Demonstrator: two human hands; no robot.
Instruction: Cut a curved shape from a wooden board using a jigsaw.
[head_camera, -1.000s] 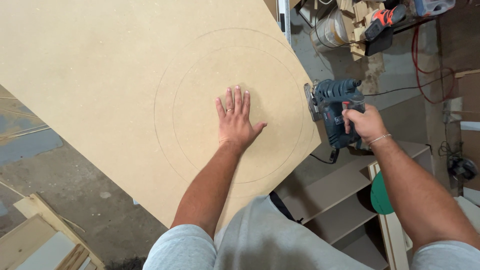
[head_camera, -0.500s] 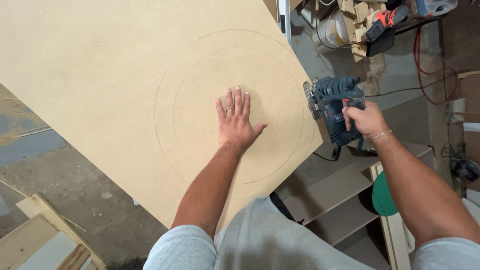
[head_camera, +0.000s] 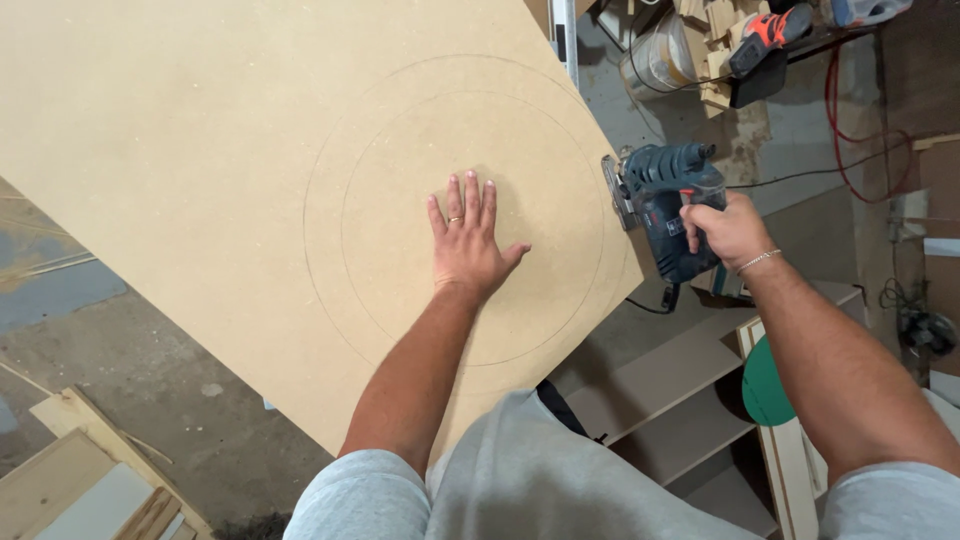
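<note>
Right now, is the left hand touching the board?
Touching. The head view shows the left hand pressed flat, fingers spread, on the board inside the drawn circles, with no gap under the palm.

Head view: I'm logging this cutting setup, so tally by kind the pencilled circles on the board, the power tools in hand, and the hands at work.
Pencilled circles on the tan fibreboard sheet: 2
Blue corded jigsaw, gripped by the right hand: 1
Hands, counting the left hand flat on the sheet: 2
Total: 5
</note>
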